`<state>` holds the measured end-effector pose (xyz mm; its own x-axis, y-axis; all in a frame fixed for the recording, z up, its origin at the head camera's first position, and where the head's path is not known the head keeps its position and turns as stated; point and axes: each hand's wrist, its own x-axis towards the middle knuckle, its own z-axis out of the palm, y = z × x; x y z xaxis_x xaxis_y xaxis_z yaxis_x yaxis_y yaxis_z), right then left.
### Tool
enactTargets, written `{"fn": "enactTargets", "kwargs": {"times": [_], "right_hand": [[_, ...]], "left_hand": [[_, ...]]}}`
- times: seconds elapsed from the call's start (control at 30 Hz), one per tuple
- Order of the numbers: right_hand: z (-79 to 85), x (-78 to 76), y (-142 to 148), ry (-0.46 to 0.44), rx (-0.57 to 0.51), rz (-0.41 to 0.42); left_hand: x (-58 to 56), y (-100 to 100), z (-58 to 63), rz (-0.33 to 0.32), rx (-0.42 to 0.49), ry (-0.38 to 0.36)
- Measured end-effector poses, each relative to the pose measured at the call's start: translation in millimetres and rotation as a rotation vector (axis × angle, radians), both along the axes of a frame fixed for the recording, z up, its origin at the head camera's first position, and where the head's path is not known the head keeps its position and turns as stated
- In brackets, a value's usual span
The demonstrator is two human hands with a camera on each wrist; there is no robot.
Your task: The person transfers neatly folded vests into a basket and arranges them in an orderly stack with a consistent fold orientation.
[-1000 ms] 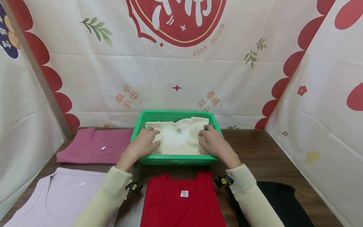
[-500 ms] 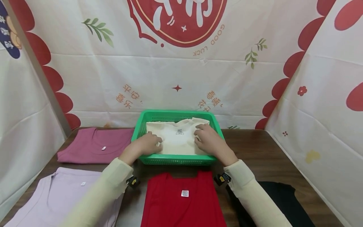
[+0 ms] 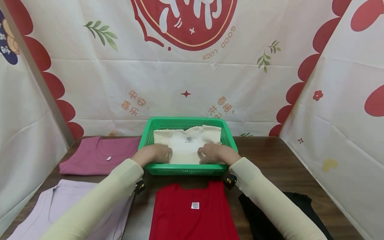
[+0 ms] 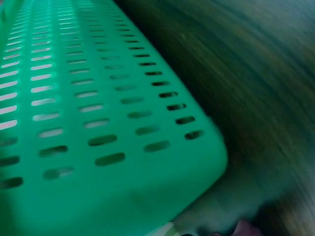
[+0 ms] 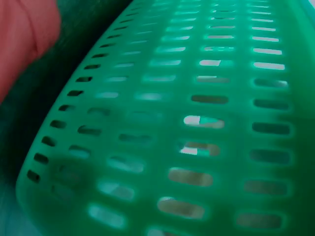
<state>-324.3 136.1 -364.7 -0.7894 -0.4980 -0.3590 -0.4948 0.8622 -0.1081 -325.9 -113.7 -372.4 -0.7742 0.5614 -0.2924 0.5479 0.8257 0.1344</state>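
A folded cream shirt (image 3: 186,150) with a small dark neck print lies in the green plastic basket (image 3: 187,169). My left hand (image 3: 156,153) reaches over the front left of the basket, its bent fingers at the shirt's near left part. At the near right part is my right hand (image 3: 217,153), fingers and thumb bent down to the cloth. I cannot tell whether either hand pinches the fabric. In the left wrist view the basket's slotted wall (image 4: 113,123) fills much of the picture; slotted basket wall (image 5: 197,123) also fills the right wrist view. Neither wrist view shows fingers.
A folded red top (image 3: 195,213) lies in front of the basket. Left are a mauve shirt (image 3: 105,156) and a pale lilac top (image 3: 78,196); a black garment (image 3: 294,203) lies at right. Brown wooden tabletop (image 3: 261,156) shows right of the basket. A printed cloth backdrop (image 3: 168,76) hangs behind.
Both hands have moved nearer the basket's front edge, lower on the cream shirt, and the right hand has also moved left. The shirt and basket look unmoved.
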Motion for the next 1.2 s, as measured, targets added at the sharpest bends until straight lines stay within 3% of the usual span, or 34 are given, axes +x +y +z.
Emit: {"fn": "enactTargets", "kwargs": {"times": [0.1, 0.23, 0.33, 0.47, 0.53, 0.73, 0.87, 1.0, 1.2], "right_hand": [[-1.7, -1.7, 4.1, -0.068, 0.024, -0.084], [-3.5, -2.2, 7.8, -0.137, -0.007, -0.113], [-4.5, -0.8, 10.1, -0.104, -0.027, -0.078], [-3.4, 2.7, 13.9, 0.057, -0.096, 0.016], [-2.9, 4.8, 16.8, 0.094, -0.129, 0.034], [-2.7, 8.2, 26.4, 0.002, -0.131, -0.001], [2.1, 12.0, 34.1, 0.07, -0.188, 0.059], [11.1, 25.2, 47.8, 0.252, -0.326, 0.117], [30.6, 62.3, 80.3, 0.517, -0.452, 0.02]], "left_hand": [[-1.2, 0.6, -0.7, 0.006, -0.018, -0.02], [0.4, 1.6, 0.1, 0.039, -0.048, -0.028], [3.5, 2.2, 1.7, 0.082, -0.05, -0.002], [8.0, 2.8, 4.8, 0.123, -0.033, 0.085], [9.9, 2.7, 5.5, 0.132, -0.029, 0.11], [14.4, 2.8, 5.9, 0.165, 0.015, 0.09], [18.2, 4.6, 7.0, 0.155, 0.055, 0.125], [26.6, 7.0, 8.8, 0.123, 0.116, 0.273], [47.5, 19.2, 16.0, 0.027, 0.369, 0.674]]}}
